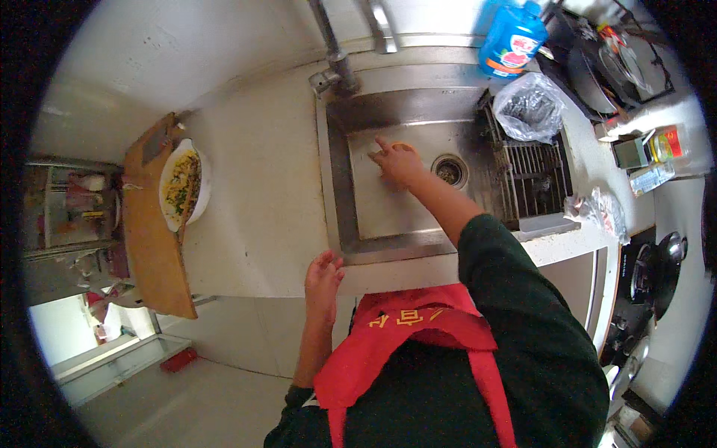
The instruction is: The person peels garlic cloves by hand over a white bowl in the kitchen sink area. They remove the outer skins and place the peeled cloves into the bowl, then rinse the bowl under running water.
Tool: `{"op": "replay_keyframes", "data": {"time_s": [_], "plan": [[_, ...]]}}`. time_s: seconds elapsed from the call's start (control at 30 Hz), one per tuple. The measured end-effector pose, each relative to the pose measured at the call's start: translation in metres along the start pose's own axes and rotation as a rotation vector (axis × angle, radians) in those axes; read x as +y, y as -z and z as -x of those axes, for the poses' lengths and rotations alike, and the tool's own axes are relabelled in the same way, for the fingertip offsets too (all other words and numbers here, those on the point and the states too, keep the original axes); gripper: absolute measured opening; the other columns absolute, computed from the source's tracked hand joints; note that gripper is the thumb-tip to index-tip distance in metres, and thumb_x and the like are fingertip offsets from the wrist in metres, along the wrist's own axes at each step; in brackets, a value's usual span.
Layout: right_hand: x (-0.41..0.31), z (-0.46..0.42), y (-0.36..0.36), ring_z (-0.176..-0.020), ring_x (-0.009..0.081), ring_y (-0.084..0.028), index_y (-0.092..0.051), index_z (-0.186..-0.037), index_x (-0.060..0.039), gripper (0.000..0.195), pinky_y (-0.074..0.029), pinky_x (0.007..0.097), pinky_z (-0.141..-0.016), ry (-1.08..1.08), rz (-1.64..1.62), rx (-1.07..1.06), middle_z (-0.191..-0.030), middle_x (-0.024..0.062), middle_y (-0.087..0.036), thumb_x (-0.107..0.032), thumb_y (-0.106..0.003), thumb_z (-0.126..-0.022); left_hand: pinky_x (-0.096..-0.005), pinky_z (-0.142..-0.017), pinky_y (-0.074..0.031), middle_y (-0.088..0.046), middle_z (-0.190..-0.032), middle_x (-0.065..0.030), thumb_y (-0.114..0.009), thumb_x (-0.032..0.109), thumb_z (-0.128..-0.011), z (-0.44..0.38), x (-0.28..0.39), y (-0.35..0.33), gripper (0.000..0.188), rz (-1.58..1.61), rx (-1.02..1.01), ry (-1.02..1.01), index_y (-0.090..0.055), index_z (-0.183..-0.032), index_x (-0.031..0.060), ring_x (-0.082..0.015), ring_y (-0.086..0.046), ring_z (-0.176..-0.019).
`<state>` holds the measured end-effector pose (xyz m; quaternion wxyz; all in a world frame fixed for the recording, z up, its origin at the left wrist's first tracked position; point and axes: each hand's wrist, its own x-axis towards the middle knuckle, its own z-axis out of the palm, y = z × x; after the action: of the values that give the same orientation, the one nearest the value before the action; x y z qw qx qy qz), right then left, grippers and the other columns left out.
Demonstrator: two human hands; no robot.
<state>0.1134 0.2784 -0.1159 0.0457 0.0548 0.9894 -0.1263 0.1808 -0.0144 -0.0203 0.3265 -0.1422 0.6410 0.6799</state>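
My right hand (400, 165) reaches into the stainless steel sink (369, 213), low over the basin floor and left of the drain strainer (450, 171). Some of its fingers are spread. An orange object (404, 147) shows at the hand's far side, mostly hidden by it; its kind and whether I grip it are unclear. At the front edge of the counter, by the sink's near left corner, my left hand (324, 280) is raised with loosely bent fingers and nothing in it. The faucet (336, 73) stands at the sink's back left corner.
A white oval dish (203, 193) of food sits left, by a wooden board (151, 246). Right of the basin are a metal rack (532, 179) and a plastic-bag-lined container (529, 109). A blue detergent bottle (512, 42) stands behind. A gas stove (633, 280) is far right.
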Motion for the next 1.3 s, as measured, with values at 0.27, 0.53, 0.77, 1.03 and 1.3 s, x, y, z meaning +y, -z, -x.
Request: {"op": "replay_keyframes", "data": {"time_s": [0.27, 0.53, 0.77, 1.03, 1.3], "plan": [[0.033, -0.023, -0.004, -0.079, 0.0301, -0.059, -0.052, -0.097, -0.0122, 0.027, -0.047, 0.0394, -0.064, -0.363, -0.129, -0.171, -0.081, 0.0155, -0.06, -0.031, -0.051, -0.077, -0.0279, -0.082, -0.039, -0.047, -0.112, -0.0056, -0.044, 0.01, -0.085, -0.056, 0.029, 0.046, 0.026, 0.069, -0.04, 0.035, -0.044, -0.111, 0.0043, -0.0155, -0.047, -0.1], [-0.008, -0.006, 0.016, -0.078, 0.0383, -0.055, -0.044, -0.102, -0.0126, 0.037, -0.044, 0.0434, -0.065, -0.61, -0.111, -0.212, -0.081, 0.0187, -0.058, -0.028, -0.059, -0.072, -0.0276, -0.082, -0.038, -0.048, -0.112, -0.0049, -0.043, 0.011, -0.086, -0.072, 0.042, 0.051, 0.025, 0.105, -0.157, 0.045, -0.045, -0.111, 0.0046, -0.0149, -0.047, -0.101], [0.004, -0.019, 0.004, -0.079, 0.0389, -0.055, -0.045, -0.101, -0.0119, 0.042, -0.043, 0.043, -0.065, -0.583, -0.096, -0.071, -0.083, 0.0203, -0.058, -0.034, -0.061, -0.07, -0.0278, -0.082, -0.039, -0.049, -0.11, -0.0047, -0.047, 0.015, -0.086, -0.074, 0.033, 0.072, 0.026, 0.121, -0.113, 0.032, -0.046, -0.11, 0.0059, -0.0152, -0.048, -0.1], [0.017, -0.03, 0.003, -0.077, 0.0388, -0.054, -0.046, -0.093, -0.0056, 0.037, -0.042, 0.0421, -0.062, -0.567, -0.142, -0.092, -0.081, 0.0217, -0.057, -0.033, -0.057, -0.072, -0.0279, -0.082, -0.038, -0.05, -0.11, -0.005, -0.046, 0.016, -0.086, -0.075, 0.051, 0.061, 0.025, 0.133, -0.116, 0.022, -0.046, -0.109, 0.0061, -0.0157, -0.048, -0.1], [0.016, -0.034, 0.001, -0.081, 0.0388, -0.054, -0.046, -0.1, -0.006, 0.04, -0.043, 0.0427, -0.067, -0.583, -0.183, -0.092, -0.084, 0.0219, -0.057, -0.033, -0.057, -0.072, -0.0279, -0.083, -0.038, -0.05, -0.109, -0.0053, -0.046, 0.014, -0.086, -0.076, 0.051, 0.047, 0.025, 0.123, -0.151, 0.023, -0.046, -0.109, 0.0056, -0.0159, -0.048, -0.1]]}}
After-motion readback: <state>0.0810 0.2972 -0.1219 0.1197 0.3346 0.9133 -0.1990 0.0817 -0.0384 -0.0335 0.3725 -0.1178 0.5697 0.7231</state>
